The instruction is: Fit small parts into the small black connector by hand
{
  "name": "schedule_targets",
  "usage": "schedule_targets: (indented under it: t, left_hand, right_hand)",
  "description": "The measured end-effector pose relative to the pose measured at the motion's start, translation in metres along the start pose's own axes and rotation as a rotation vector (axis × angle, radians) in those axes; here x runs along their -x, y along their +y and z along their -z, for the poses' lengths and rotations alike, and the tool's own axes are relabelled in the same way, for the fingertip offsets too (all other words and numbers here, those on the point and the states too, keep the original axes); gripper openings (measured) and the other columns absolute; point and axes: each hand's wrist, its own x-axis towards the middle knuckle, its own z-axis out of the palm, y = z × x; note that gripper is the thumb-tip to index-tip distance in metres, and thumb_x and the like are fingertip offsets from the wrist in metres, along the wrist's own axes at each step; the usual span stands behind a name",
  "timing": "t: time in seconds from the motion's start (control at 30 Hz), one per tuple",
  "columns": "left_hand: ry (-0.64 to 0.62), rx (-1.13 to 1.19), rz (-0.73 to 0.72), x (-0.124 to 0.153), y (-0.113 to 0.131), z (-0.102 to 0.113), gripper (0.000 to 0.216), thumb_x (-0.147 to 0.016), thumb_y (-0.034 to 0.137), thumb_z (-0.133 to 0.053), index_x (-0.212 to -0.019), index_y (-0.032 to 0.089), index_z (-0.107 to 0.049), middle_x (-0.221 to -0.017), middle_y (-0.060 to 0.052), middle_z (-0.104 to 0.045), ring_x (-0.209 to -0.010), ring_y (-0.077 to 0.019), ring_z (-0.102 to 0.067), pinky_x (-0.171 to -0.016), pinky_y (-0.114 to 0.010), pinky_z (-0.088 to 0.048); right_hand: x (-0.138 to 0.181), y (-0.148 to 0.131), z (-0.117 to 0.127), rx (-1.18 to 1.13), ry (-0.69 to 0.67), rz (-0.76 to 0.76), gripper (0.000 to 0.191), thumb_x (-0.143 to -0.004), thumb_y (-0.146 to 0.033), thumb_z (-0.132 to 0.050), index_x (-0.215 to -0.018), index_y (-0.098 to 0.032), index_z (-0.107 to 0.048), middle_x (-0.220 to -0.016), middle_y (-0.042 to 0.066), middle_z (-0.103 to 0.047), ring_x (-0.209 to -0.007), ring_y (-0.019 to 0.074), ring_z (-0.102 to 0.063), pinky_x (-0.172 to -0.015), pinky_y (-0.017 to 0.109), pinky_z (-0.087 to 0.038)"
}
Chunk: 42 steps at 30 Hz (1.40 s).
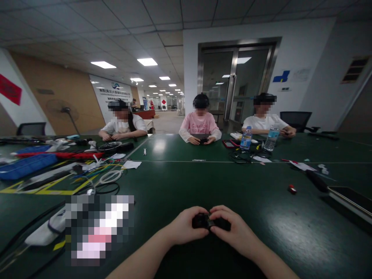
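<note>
Both of my hands are close together above the green tabletop near its front. My left hand (190, 226) curls its thumb and fingers round the left end of a small black object (200, 221), glossy in places. The fingers of my right hand (231, 228) close on its right side, with a thumb and fingertips near the middle. A lighter strip shows between the two hands. The object is dark and partly covered by my fingers, so I cannot tell its kind or whether it is one piece or two.
On the left lie a white power strip (46, 230), coiled cables (110, 177) and a blue tray (27, 166). A small red item (292, 189) and a dark flat device (353, 199) are on the right. Water bottles (245, 138) stand farther back. Several people sit across the table.
</note>
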Motion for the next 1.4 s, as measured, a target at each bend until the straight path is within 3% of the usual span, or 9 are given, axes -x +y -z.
schedule_targets:
  t: [0.6,0.9,1.07,1.4]
  left_hand:
    - [-0.037,0.031,0.073,0.001,0.003,0.003,0.046,-0.072,0.024,-0.069,-0.116,0.022,-0.055,-0.107,-0.005,-0.061,-0.095,-0.0226,-0.059,-0.082,-0.034,-0.048]
    - [-0.039,0.012,0.075,0.002,0.006,0.004,0.044,-0.073,0.025,-0.068,-0.115,0.022,-0.055,-0.109,-0.005,-0.06,-0.098,-0.0235,-0.058,-0.084,-0.036,-0.046]
    - [-0.054,0.039,0.096,0.003,0.006,0.005,0.046,-0.074,0.026,-0.068,-0.117,0.023,-0.054,-0.11,-0.006,-0.059,-0.098,-0.0242,-0.058,-0.083,-0.036,-0.047]
    - [-0.038,0.05,0.061,0.002,0.001,0.003,0.046,-0.074,0.025,-0.069,-0.117,0.024,-0.054,-0.109,-0.005,-0.059,-0.094,-0.0224,-0.059,-0.079,-0.034,-0.048]
  right_hand:
    - [-0.001,0.003,0.023,0.005,0.141,-0.1,0.024,-0.074,-0.036,-0.062,-0.095,-0.024,-0.066,-0.099,0.005,-0.068,-0.099,0.0257,-0.058,-0.093,0.044,-0.041]
    - [0.0,0.01,0.031,-0.044,0.228,-0.078,0.031,-0.072,-0.046,-0.065,-0.092,-0.023,-0.066,-0.097,0.007,-0.069,-0.097,0.0273,-0.061,-0.092,0.045,-0.044]
    - [0.0,0.011,0.035,-0.116,0.293,-0.099,0.041,-0.07,-0.053,-0.064,-0.096,-0.021,-0.065,-0.098,0.009,-0.069,-0.091,0.027,-0.063,-0.084,0.043,-0.049]
    - [0.001,0.015,0.041,-0.152,0.341,-0.133,0.04,-0.072,-0.049,-0.061,-0.101,-0.022,-0.065,-0.099,0.009,-0.068,-0.092,0.0267,-0.063,-0.082,0.04,-0.052]
